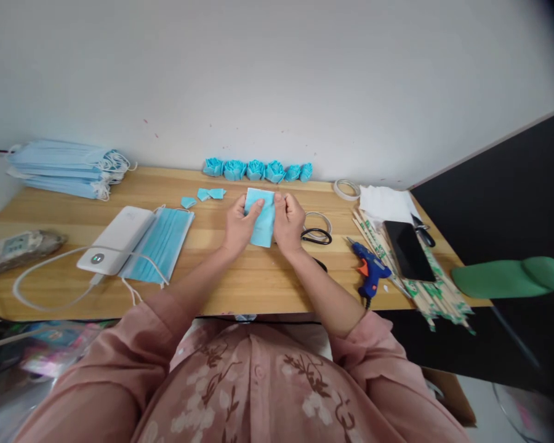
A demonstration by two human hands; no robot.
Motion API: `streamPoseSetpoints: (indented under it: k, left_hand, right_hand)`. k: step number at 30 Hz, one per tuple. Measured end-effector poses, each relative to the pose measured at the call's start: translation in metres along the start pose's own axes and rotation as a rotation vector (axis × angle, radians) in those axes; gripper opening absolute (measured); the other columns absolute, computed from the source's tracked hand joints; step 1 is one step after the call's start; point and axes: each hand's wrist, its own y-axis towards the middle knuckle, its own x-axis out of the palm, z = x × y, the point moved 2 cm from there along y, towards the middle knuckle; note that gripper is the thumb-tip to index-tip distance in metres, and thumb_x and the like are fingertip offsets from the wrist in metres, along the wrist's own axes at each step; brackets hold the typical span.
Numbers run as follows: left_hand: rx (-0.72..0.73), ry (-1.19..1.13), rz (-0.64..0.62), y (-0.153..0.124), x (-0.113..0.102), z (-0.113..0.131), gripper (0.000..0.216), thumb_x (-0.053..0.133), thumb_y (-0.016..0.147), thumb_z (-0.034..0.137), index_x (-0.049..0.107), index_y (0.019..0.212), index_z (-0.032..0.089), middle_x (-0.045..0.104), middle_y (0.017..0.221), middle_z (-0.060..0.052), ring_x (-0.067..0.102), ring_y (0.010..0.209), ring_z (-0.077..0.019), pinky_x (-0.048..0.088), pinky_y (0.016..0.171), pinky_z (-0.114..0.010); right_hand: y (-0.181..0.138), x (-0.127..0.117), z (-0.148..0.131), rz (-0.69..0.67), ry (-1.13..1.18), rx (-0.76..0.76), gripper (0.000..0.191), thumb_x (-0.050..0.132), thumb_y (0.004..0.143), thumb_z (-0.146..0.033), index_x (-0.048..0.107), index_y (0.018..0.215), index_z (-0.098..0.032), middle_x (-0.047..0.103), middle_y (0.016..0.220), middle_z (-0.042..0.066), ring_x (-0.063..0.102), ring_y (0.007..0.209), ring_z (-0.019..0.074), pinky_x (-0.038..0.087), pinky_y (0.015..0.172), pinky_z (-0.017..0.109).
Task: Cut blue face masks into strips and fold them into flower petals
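Between both hands, over the middle of the table, is a folded piece of light blue mask fabric (262, 221). My left hand (240, 223) grips its left edge, thumb lying on the front. My right hand (288, 220) pinches the upper right edge, fingers curled. Partly hidden behind my right hand and forearm are scissors with black handles (318, 239) and a roll of tape (324, 216). Beyond the hands, small blue fabric scraps (204, 194) lie left of a row of blue fabric flowers (256, 170) along the wall.
At left are stacked face masks (69, 167), a white power bank (115, 240) with a cable, another mask (168, 237) and a power strip (13, 249). At right lie a blue glue gun (372, 267), wrapped sticks (436, 301), a phone (409, 249), white tissue (385, 203), tape (346, 189) and a green bottle (498, 279).
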Motion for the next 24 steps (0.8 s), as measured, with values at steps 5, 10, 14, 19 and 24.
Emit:
streamPoseSetpoints:
  k: [5, 10, 14, 19, 24]
  left_hand:
    - [0.004, -0.01, -0.011, 0.0, 0.0, -0.005, 0.037, 0.074, 0.079, 0.056, 0.065, 0.078, 0.02, 0.062, 0.073, 0.0, 0.053, 0.068, -0.0137, 0.045, 0.064, -0.025]
    - [0.034, 0.03, 0.103, 0.005, -0.009, -0.009, 0.031, 0.067, 0.088, 0.051, 0.063, 0.083, 0.021, 0.059, 0.074, 0.002, 0.052, 0.068, -0.0124, 0.045, 0.066, -0.025]
    - [0.061, 0.08, 0.151, 0.005, -0.009, -0.005, 0.032, 0.067, 0.088, 0.05, 0.06, 0.079, 0.02, 0.056, 0.072, 0.002, 0.051, 0.068, -0.012, 0.045, 0.067, -0.025]
    - [0.117, 0.164, 0.145, -0.001, -0.004, -0.005, 0.034, 0.065, 0.09, 0.051, 0.059, 0.078, 0.02, 0.057, 0.072, 0.001, 0.052, 0.07, -0.0133, 0.046, 0.069, -0.026]
    - [0.061, 0.12, 0.164, -0.001, -0.004, -0.013, 0.036, 0.065, 0.09, 0.056, 0.061, 0.084, 0.021, 0.061, 0.078, 0.0, 0.056, 0.073, -0.0143, 0.049, 0.072, -0.027]
  right_hand:
    - [0.004, -0.007, 0.011, 0.037, 0.06, 0.092, 0.05, 0.043, 0.094, -0.069, 0.045, 0.072, -0.024, 0.042, 0.061, -0.005, 0.043, 0.059, 0.0129, 0.038, 0.059, 0.026]
    - [0.007, -0.003, 0.026, -0.084, 0.33, 0.289, 0.059, 0.032, 0.093, -0.077, 0.057, 0.092, -0.024, 0.051, 0.066, -0.003, 0.05, 0.054, 0.0132, 0.043, 0.054, 0.026]
    - [-0.006, 0.011, 0.019, -0.216, 0.277, 0.242, 0.06, 0.036, 0.09, -0.079, 0.057, 0.085, -0.023, 0.059, 0.075, 0.002, 0.056, 0.07, 0.0166, 0.048, 0.065, 0.028]
    - [-0.019, 0.022, 0.011, -0.169, 0.18, 0.206, 0.046, 0.054, 0.089, -0.067, 0.054, 0.078, -0.023, 0.056, 0.071, -0.001, 0.052, 0.07, 0.0159, 0.043, 0.067, 0.028]
    - [-0.017, 0.021, 0.015, -0.087, 0.121, 0.192, 0.047, 0.056, 0.091, -0.058, 0.036, 0.065, -0.024, 0.032, 0.06, -0.006, 0.035, 0.06, 0.0114, 0.032, 0.057, 0.026]
